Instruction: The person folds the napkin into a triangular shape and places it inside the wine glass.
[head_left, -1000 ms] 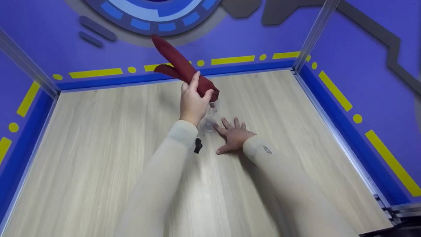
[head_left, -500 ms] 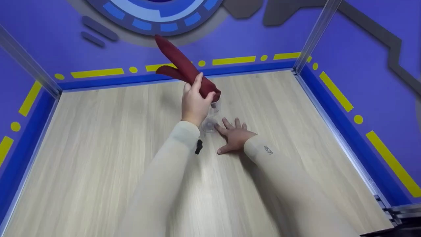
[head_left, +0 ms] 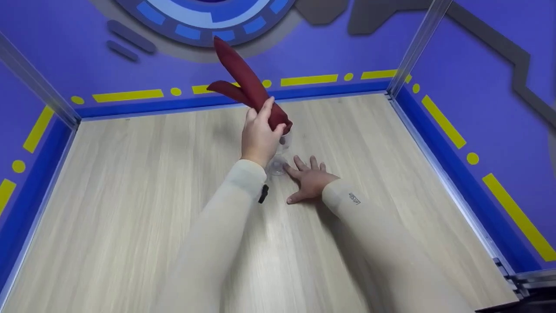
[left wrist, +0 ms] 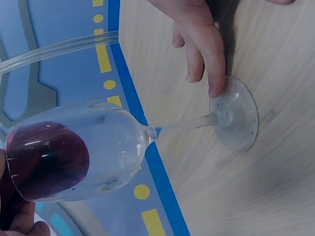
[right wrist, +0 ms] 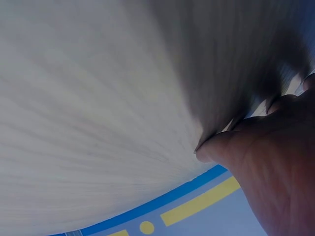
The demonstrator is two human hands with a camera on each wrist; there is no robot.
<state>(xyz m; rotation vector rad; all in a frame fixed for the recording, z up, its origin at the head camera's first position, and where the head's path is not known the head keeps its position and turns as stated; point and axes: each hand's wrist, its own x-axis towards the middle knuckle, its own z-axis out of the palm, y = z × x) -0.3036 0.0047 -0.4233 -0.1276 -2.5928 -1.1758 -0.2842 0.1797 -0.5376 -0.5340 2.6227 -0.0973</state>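
A folded dark red cloth napkin leans up to the left, its two pointed ends spread apart. My left hand grips it near its lower end. That end sits inside the mouth of a clear wine glass, filling only the upper part of the bowl in the left wrist view. The glass stands upright on its round foot. Fingers spread, my right hand rests on the table, and its index finger presses the foot's edge. In the right wrist view, the right thumb touches the tabletop.
The light wood-grain table is enclosed by blue-purple panels with yellow marks at the back and sides. Metal posts stand at the rear corners. A black tab hangs by the left cuff.
My left hand has shifted slightly right, and the napkin's upper end has swung up and right, so it stands a little steeper. The right hand and the glass's foot have stayed put.
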